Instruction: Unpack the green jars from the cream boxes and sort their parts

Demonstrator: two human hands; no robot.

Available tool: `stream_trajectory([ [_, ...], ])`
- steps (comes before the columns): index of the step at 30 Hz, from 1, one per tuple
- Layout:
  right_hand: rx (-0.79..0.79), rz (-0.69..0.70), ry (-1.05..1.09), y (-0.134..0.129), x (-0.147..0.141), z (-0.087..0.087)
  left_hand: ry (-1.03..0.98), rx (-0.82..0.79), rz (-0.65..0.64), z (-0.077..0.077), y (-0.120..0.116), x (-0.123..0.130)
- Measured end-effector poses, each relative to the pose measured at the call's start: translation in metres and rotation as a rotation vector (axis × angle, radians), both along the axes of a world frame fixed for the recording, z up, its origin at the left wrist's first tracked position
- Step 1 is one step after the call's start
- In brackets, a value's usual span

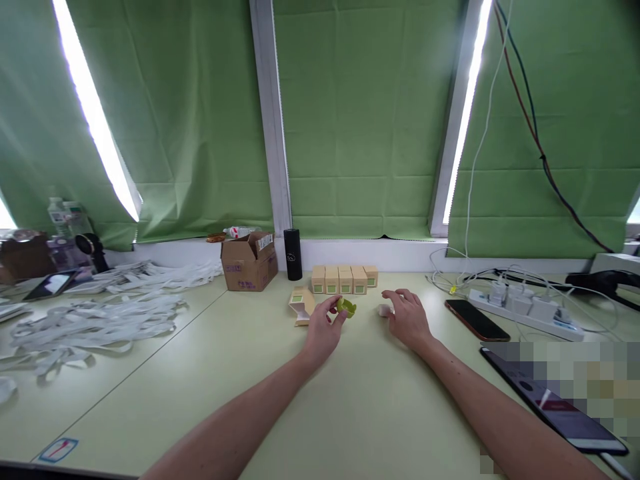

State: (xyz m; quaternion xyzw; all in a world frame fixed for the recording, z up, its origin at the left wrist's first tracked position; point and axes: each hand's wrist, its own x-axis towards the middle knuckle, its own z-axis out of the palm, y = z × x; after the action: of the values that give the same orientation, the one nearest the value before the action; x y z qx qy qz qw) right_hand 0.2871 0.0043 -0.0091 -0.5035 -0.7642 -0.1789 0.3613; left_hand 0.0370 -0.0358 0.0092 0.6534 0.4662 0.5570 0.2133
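My left hand (pixel 323 328) pinches a small yellow-green cup-shaped piece (pixel 346 307) between thumb and fingers, a little above the table. My right hand (pixel 407 318) is to the right of it, palm down with the fingers stretched out and slightly bent. By its fingertips lies a small white object (pixel 385 310); whether the hand touches it I cannot tell. An opened small cardboard box (pixel 301 305) stands just left of my left hand, its flaps apart. Behind the hands, several small kraft boxes (pixel 345 279) with green labels stand in a row.
A larger brown carton (pixel 249 261) and a black cylinder (pixel 293 255) stand at the back. White strips (pixel 100 323) lie in heaps on the left. To the right are a phone (pixel 477 320), a power strip (pixel 530 313) with chargers and cables, and a tablet (pixel 550 400).
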Motion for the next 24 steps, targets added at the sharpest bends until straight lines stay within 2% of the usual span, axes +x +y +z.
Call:
stream_trajectory([
  [5, 0.238, 0.16, 0.132, -0.012, -0.004, 0.009, -0.056, 0.038, -0.046, 0.004, -0.002, 0.0],
  [9, 0.258, 0.335, 0.064, -0.029, -0.021, 0.016, -0.141, 0.033, -0.117, 0.007, -0.004, 0.001],
  [13, 0.252, 0.446, 0.03, -0.047, -0.04, 0.022, -0.275, -0.016, -0.225, 0.01, -0.007, 0.003],
  [19, 0.265, 0.505, 0.092, -0.055, -0.047, 0.025, -0.433, -0.105, -0.353, 0.015, -0.014, 0.006],
  [24, 0.253, 0.488, 0.11, -0.054, -0.046, 0.023, -0.44, -0.152, -0.371, 0.019, -0.019, 0.009],
])
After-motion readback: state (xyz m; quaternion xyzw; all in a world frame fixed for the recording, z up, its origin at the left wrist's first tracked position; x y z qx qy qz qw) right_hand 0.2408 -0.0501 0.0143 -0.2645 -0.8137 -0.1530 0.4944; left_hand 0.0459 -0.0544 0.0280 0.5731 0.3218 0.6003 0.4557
